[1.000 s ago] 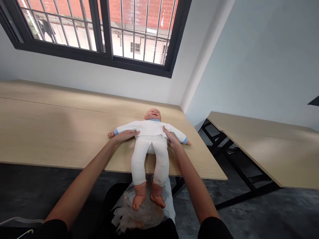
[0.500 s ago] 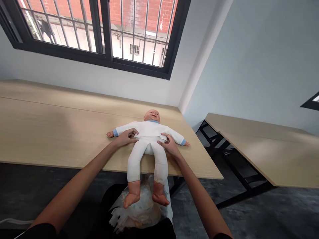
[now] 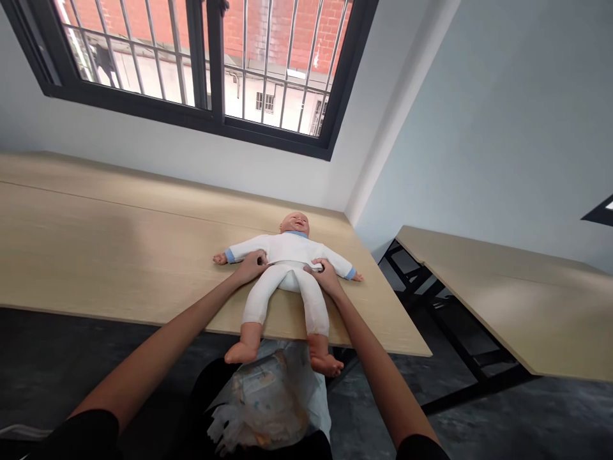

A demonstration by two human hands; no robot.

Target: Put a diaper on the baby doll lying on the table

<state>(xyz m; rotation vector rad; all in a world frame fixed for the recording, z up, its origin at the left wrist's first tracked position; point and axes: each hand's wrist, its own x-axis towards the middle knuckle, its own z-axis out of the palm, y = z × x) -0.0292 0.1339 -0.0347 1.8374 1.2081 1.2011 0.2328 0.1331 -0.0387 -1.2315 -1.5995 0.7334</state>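
A long wooden table (image 3: 96,249) is seen at the left, running under a barred window (image 3: 201,64) to the room's corner. Near the table's right end a doll (image 3: 287,262) is laid on its back, head toward the wall, arms spread, legs splayed over the near edge so that the bare feet hang off it. The left hand (image 3: 251,267) is pressed on the doll's hip at the waistband, fingers curled narrow into the white cloth; whether cloth is truly pinched cannot be told. The right hand (image 3: 323,276) is set on the other hip in the same manner, fingers bent onto the trousers (image 3: 287,297). The step in hand is judged to be the gripping of the waistband on both sides; an even pull toward the feet by both hands would be called for, with the doll kept from sliding off the edge. Below the feet, on the lap, a crumpled diaper (image 3: 268,402) is seen. At the right a second table (image 3: 502,287) on black legs is stood apart, over a dark floor, with pale grey walls behind.
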